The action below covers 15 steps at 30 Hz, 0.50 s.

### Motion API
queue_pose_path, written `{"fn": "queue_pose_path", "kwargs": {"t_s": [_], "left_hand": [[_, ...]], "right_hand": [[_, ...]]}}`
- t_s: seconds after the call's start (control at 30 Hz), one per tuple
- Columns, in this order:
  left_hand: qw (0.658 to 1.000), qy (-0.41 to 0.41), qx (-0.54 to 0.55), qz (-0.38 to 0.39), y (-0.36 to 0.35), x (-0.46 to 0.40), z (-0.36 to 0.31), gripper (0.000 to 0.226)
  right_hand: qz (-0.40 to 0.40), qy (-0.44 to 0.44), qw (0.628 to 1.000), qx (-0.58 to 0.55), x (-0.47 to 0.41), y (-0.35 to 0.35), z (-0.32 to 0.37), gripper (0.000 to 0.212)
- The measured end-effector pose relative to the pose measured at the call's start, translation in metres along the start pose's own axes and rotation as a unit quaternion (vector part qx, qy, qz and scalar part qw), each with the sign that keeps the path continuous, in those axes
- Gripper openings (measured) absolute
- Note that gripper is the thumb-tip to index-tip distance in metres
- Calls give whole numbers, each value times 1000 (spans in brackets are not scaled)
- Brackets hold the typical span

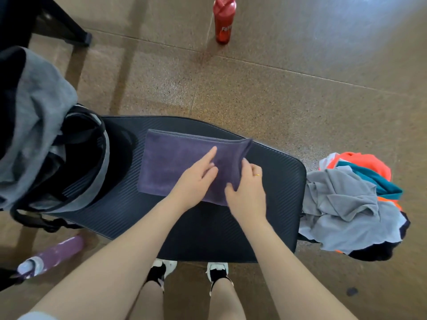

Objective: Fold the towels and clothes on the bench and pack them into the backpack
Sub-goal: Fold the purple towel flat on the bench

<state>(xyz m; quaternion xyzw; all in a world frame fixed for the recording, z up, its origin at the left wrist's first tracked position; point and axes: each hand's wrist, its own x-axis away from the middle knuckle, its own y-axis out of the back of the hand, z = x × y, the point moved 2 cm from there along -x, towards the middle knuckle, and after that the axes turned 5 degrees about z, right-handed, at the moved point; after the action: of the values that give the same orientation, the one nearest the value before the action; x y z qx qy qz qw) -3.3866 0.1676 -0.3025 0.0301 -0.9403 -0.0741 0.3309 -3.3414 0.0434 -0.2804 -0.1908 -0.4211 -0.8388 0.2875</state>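
A purple towel [171,165] lies folded into a rectangle on the black ribbed bench [161,215]. My left hand [196,181] rests flat on the towel's near right part, index finger stretched out. My right hand [247,192] pinches the towel's right edge, which is lifted and curling up. An open grey and black backpack [76,162] stands on the bench's left end, with a grey garment [39,107] draped over its far side. A heap of clothes [346,204], grey, orange and teal, sits at the bench's right end.
A red bottle [223,19] stands on the brown floor beyond the bench. A purple bottle [50,257] lies on the floor at the near left. My feet in black and white shoes [191,271] are by the bench's near edge. Dark furniture legs [76,33] stand far left.
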Motion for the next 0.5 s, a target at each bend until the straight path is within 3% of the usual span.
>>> {"fn": "queue_pose_path", "kwargs": {"t_s": [0.03, 0.1, 0.3, 0.43, 0.5], "left_hand": [[994, 3, 106, -2, 5, 4, -5, 44], [978, 9, 208, 2, 13, 10, -9, 36], [994, 45, 46, -86, 38, 1, 6, 25], [993, 52, -37, -102, 49, -8, 21, 18], [991, 43, -69, -103, 56, -9, 26, 32]], "right_hand": [[23, 20, 999, 18, 3, -6, 9, 62], [61, 33, 997, 35, 4, -21, 26, 71], [124, 61, 989, 51, -3, -55, 48, 65], [9, 177, 968, 177, -9, -48, 41, 53], [44, 189, 954, 227, -16, -51, 35, 64]]}}
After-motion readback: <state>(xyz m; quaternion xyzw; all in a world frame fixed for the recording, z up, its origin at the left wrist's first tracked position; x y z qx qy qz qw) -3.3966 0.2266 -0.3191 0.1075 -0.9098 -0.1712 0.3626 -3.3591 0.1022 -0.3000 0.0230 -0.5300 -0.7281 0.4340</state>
